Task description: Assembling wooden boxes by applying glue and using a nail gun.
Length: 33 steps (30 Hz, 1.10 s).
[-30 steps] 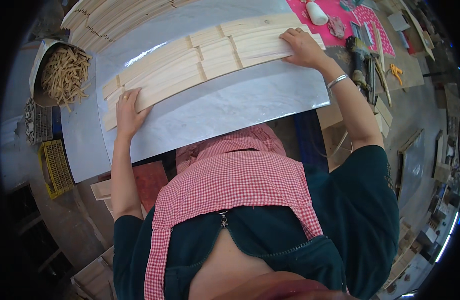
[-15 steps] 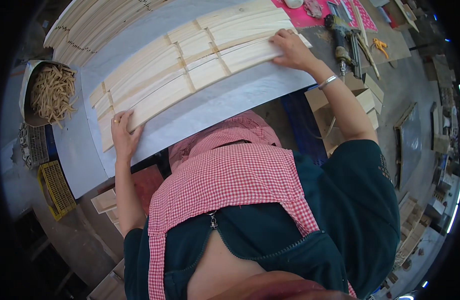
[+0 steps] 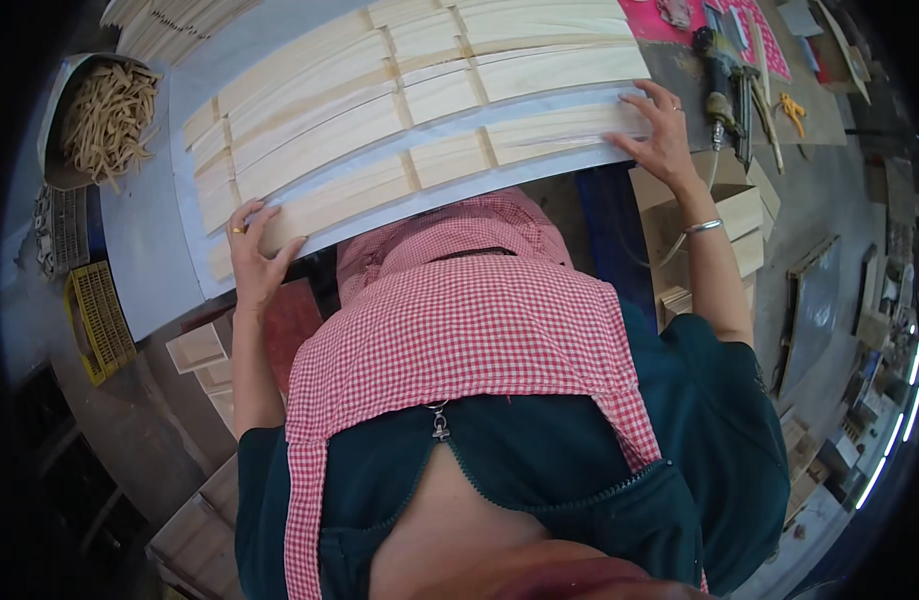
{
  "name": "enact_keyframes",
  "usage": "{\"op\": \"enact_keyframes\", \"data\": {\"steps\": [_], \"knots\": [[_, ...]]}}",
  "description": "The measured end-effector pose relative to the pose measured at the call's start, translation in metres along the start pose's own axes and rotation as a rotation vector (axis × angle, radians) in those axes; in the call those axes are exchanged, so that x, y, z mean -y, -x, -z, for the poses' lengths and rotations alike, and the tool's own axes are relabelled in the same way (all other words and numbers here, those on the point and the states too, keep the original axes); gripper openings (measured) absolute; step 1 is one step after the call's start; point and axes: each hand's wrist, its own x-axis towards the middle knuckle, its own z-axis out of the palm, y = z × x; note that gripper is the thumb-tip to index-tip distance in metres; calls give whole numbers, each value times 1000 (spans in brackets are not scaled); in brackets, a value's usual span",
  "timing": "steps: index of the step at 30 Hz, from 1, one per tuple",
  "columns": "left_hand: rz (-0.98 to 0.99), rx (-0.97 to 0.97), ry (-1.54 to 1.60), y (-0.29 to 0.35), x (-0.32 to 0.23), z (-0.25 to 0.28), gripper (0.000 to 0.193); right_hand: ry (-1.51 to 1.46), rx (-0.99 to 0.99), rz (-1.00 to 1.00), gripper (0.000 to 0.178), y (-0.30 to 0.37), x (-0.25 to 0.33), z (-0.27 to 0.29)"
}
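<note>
A long pale wooden board [image 3: 447,158] with narrow cross grooves lies along the near edge of the white-grey table. My left hand [image 3: 256,258] grips it close to its left end, thumb at the near edge and fingers over the far side. At the right end my right hand [image 3: 664,142] spans the board's width, thumb in front and fingertips behind. Behind a narrow strip of bare table lies a row of similar grooved boards [image 3: 325,143], set side by side. The undersides of the boards are hidden.
At the far left stand a container of thin wood strips [image 3: 108,120] and a stack of boards [image 3: 170,28]. An air nailer [image 3: 720,85] with a hose and an orange tool [image 3: 792,112] lie at the right. A yellow crate [image 3: 102,322] sits below left.
Both hands have drawn the nearest board toward me, opening a gap between it and the other boards. My right hand has also shifted to the right in the picture.
</note>
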Motion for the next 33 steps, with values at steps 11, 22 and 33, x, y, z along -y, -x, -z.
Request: {"op": "enact_keyframes", "data": {"steps": [11,22,33], "knots": [[84,-147,-324,10,29,-6,72,-45,-166,-517,53,9,-35,-22],[480,-87,-350,21,44,17,90,-271,-167,-615,44,-2,-48,-24],[482,-120,-320,21,51,15,97,-156,-216,-541,32,-4,-49,-30]]}}
